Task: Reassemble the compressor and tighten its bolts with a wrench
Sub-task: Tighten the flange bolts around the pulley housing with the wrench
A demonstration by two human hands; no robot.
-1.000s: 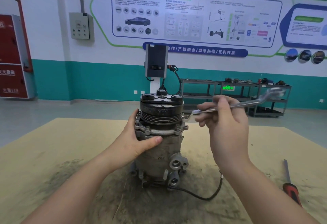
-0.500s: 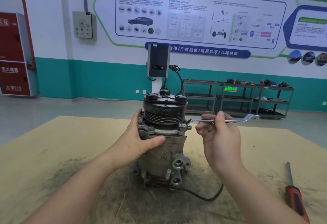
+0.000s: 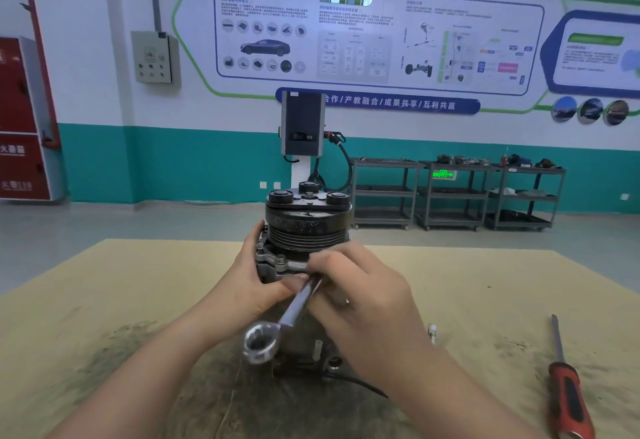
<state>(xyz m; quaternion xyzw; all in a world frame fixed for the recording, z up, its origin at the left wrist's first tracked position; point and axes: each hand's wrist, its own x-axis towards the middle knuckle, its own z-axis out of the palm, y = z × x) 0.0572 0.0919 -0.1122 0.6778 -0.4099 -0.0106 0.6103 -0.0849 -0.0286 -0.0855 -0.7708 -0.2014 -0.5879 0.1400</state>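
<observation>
Compressor (image 3: 304, 241): upright, centre of workbench (image 3: 104, 300), pulley end up, black cable trailing off its base toward 4 o'clock.
Step (judged): bolt-tightening at the flange, mid-stroke; reassembly looks done.
Wrench (image 3: 291, 310): far end at a flange bolt, hidden by fingers; free ring end swung toward viewer at 7 o'clock, blurred.
Next move calls for: resetting wrench on bolt head, steady counter-hold on body.
L hand (image 3: 252, 279): wrapped round housing at 9 o'clock, bracing.
R hand (image 3: 360, 296): at 3 o'clock, fingers curled, pinching wrench shank near flange.
Screwdriver (image 3: 568, 393): at 4 o'clock, well apart.
</observation>
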